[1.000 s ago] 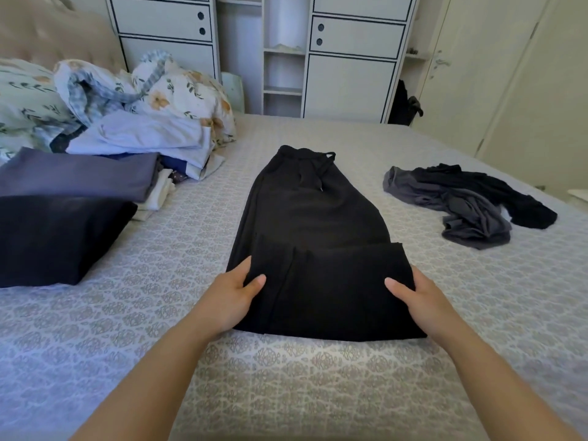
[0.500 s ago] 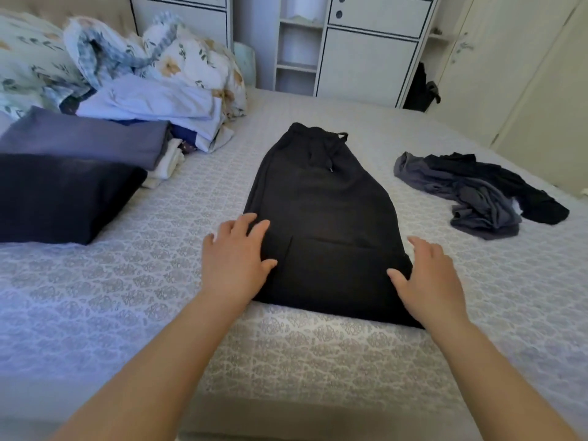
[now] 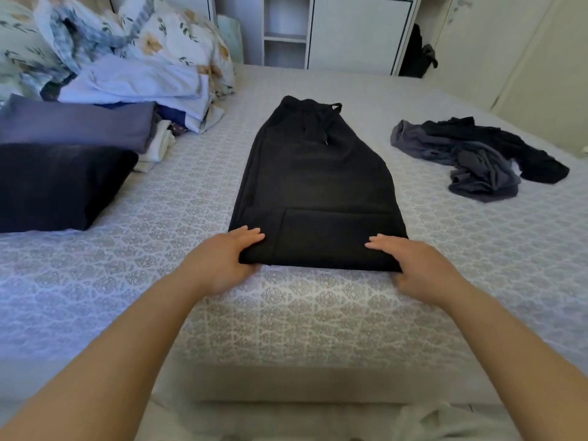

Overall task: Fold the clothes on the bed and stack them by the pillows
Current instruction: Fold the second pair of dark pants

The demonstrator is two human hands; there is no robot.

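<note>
Black drawstring trousers (image 3: 318,186) lie flat mid-bed, waistband at the far end, the legs folded up over the near part. My left hand (image 3: 222,262) grips the near left corner, fingers on top and thumb at the edge. At the near right corner, my right hand (image 3: 420,265) holds the trousers the same way. A crumpled heap of grey and black clothes (image 3: 477,157) lies to the right. Folded clothes are stacked on the left: a dark navy piece (image 3: 54,186), a purple-blue one (image 3: 76,125) and a pale blue one (image 3: 136,84), in front of the floral pillows (image 3: 178,43).
The patterned bedspread (image 3: 302,313) covers the bed, whose near edge drops just below my forearms. A white wardrobe (image 3: 350,33) with open shelves stands beyond the far side. A dark bag (image 3: 416,52) hangs beside it.
Both hands slid from the sides of the fold back to the near corners of the trousers and took hold of the edge. The view tilted downward.
</note>
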